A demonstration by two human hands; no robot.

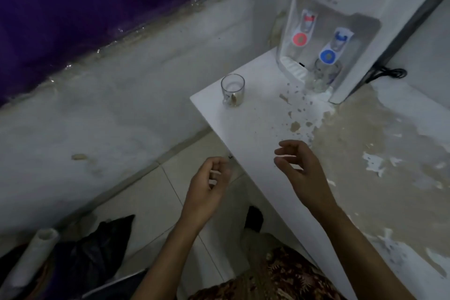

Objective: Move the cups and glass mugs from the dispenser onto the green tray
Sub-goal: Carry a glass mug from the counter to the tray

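Observation:
A white water dispenser (353,7) stands at the back right of a worn white counter (255,129). A clear glass mug (232,90) sits on the counter's left corner, away from the dispenser. Another clear glass mug (325,75) stands on the dispenser's drip area under the blue tap. My left hand (207,187) hovers over the floor just off the counter's edge, fingers loosely curled and holding nothing. My right hand (299,168) hangs above the counter's near part, fingers apart and holding nothing. No green tray is in view.
A purple sheet (97,7) covers the wall at upper left. A black bag (97,256) and a white roll (36,258) lie on the tiled floor at lower left. A black power cord (387,73) trails right of the dispenser. The counter's paint is peeling.

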